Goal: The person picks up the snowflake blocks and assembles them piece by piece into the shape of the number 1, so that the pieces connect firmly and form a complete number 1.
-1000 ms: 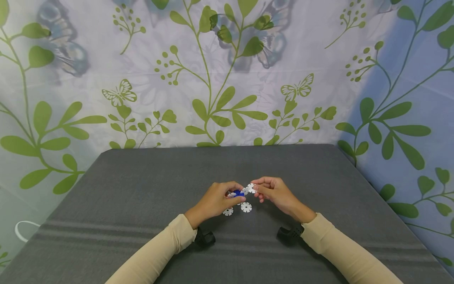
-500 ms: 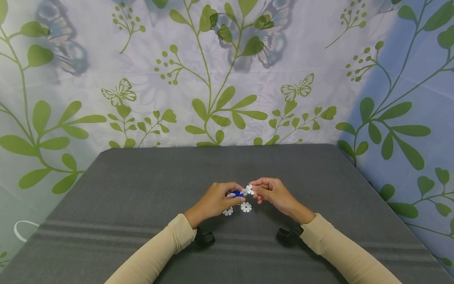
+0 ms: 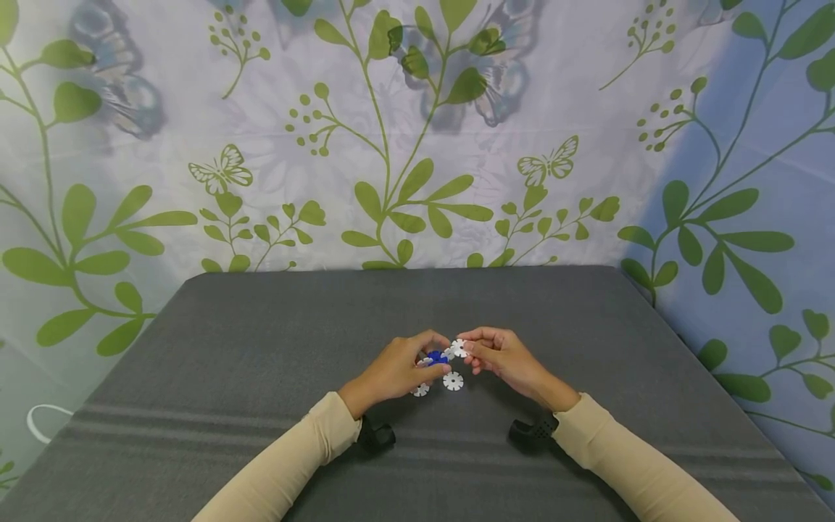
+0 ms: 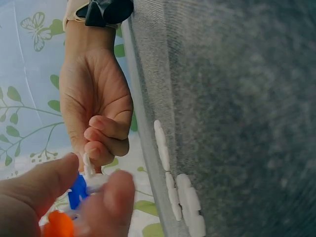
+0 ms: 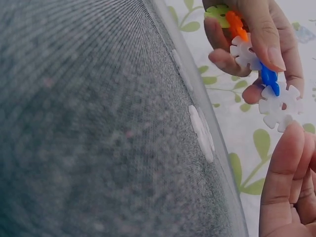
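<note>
My left hand [image 3: 391,371] holds a short chain of slotted snowflake discs. In the right wrist view the chain runs from a yellow-green disc [image 5: 217,16] through an orange disc [image 5: 237,25] and a white disc [image 5: 244,52] to a blue disc [image 5: 269,79]. A further white disc [image 5: 280,107] forms its end. Between thumb and fingers, my right hand [image 3: 509,361] pinches another white disc [image 3: 459,348], right at the chain's white end. The left wrist view shows this pinched disc edge-on. My left thumb and fingers partly cover the chain's middle.
Loose white discs lie on the grey cloth-covered table [image 3: 313,312], one white disc [image 3: 453,380] below the hands and another white disc [image 3: 420,390] partly behind the left hand. A leaf-patterned curtain [image 3: 404,145] hangs behind the table. Each wrist wears a black camera [image 3: 377,437].
My right hand and its white disc have shifted slightly left, toward the chain. The left thumb has moved a little, showing more of the blue disc. The loose discs stay put.
</note>
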### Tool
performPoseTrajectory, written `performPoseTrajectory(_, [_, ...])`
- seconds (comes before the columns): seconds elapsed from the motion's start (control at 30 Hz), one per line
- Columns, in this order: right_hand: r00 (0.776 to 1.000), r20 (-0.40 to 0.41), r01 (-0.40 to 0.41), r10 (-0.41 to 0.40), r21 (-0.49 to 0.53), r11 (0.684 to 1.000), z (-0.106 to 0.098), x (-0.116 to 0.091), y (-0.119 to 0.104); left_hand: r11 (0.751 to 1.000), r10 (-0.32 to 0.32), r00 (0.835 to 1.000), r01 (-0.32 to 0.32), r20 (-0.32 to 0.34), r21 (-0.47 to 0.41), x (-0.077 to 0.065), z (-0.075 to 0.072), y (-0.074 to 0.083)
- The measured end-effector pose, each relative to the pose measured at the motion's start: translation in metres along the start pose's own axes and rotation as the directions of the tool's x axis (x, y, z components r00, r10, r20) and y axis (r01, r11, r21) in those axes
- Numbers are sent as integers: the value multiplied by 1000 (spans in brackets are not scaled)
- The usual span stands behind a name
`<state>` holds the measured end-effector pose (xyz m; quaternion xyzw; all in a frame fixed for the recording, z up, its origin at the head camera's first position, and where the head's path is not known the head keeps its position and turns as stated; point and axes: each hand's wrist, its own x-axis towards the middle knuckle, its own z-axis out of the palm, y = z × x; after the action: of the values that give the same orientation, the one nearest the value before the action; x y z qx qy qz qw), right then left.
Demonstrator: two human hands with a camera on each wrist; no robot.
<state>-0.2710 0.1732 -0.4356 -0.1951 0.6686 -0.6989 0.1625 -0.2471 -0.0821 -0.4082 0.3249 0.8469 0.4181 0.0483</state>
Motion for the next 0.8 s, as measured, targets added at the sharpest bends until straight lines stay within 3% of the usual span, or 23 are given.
performPoseTrajectory(0.27, [1000,-13,-4,4,17,1000,1,0,2,987,-22,1000,23,-8,160,-1,-2,3])
performPoseTrajectory(0.5, [1000,-21,-6,6,17,1000,2,0,3,987,-70,997,64,38,151,0,-5,4])
performPoseTrajectory(0.8, [1000,-18,-2,2,22,1000,3,0,3,990,-60,997,53,56,129,1,-4,2])
